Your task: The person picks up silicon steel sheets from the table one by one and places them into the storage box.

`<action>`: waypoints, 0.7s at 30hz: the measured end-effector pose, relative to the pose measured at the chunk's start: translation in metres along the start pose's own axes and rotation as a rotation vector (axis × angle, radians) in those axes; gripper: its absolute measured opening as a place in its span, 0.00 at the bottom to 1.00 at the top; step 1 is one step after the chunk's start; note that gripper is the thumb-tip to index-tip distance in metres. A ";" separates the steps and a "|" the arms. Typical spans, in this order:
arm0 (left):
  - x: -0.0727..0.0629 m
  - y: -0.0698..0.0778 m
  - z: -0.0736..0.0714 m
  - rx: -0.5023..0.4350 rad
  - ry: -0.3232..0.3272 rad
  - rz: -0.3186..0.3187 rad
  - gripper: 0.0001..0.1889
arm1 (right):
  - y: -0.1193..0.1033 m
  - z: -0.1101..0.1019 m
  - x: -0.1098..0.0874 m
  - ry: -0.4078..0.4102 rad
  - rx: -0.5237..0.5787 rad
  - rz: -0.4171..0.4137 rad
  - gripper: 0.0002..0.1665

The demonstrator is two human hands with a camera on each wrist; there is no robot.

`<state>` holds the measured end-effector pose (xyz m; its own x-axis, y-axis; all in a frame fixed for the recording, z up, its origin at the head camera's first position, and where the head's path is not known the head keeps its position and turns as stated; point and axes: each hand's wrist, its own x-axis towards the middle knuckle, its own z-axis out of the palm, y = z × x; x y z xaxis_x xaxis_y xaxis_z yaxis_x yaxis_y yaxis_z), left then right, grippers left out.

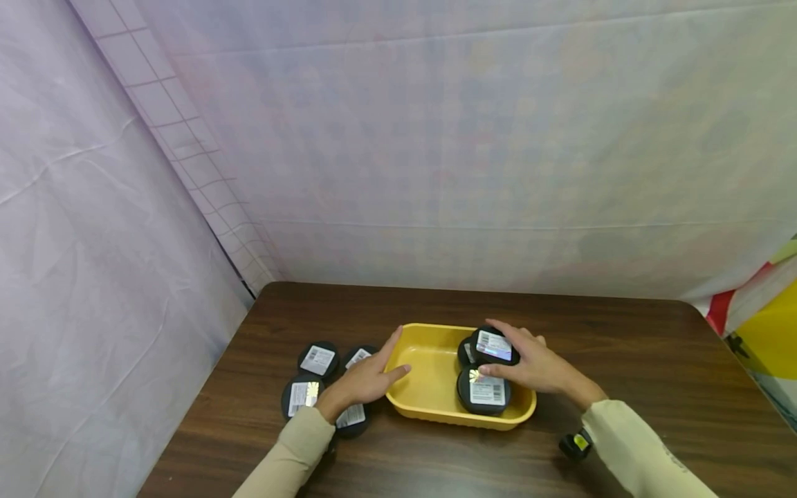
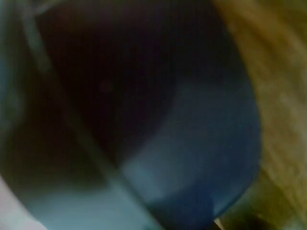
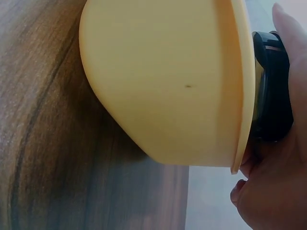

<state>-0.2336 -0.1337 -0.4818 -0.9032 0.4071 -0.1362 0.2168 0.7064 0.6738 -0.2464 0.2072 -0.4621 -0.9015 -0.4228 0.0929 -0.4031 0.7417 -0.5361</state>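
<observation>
A yellow plastic tray (image 1: 429,377) sits on the table in the head view. At its right end, my right hand (image 1: 538,363) grips a black round container (image 1: 495,346) with a white barcode label, thumb on the near side and fingers on the far side. Another labelled black container (image 1: 484,391) lies just nearer, and a third (image 1: 464,351) is partly hidden beside the gripped one. My left hand (image 1: 369,377) rests at the tray's left rim, fingers extended and thumb over the inside. In the right wrist view, the black container (image 3: 276,91) shows above the tray's rim.
Several more labelled black round containers (image 1: 304,394) lie on the brown wooden table (image 1: 623,360) left of the tray, some partly behind the left hand and sleeve. White sheeting (image 1: 398,173) hangs behind the table. A dark blurred surface (image 2: 144,115) fills most of the left wrist view.
</observation>
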 end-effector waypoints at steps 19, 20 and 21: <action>0.001 -0.001 0.001 -0.005 -0.004 -0.006 0.40 | -0.009 0.004 0.009 -0.002 -0.049 0.025 0.52; 0.001 -0.001 0.001 -0.006 -0.004 -0.007 0.40 | -0.010 0.004 0.010 -0.001 -0.052 0.031 0.52; 0.001 -0.001 0.001 -0.006 -0.004 -0.008 0.40 | -0.010 0.004 0.010 -0.001 -0.058 0.041 0.52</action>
<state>-0.2342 -0.1332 -0.4833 -0.9033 0.4037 -0.1450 0.2070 0.7063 0.6770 -0.2505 0.1935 -0.4589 -0.9171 -0.3924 0.0709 -0.3748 0.7874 -0.4894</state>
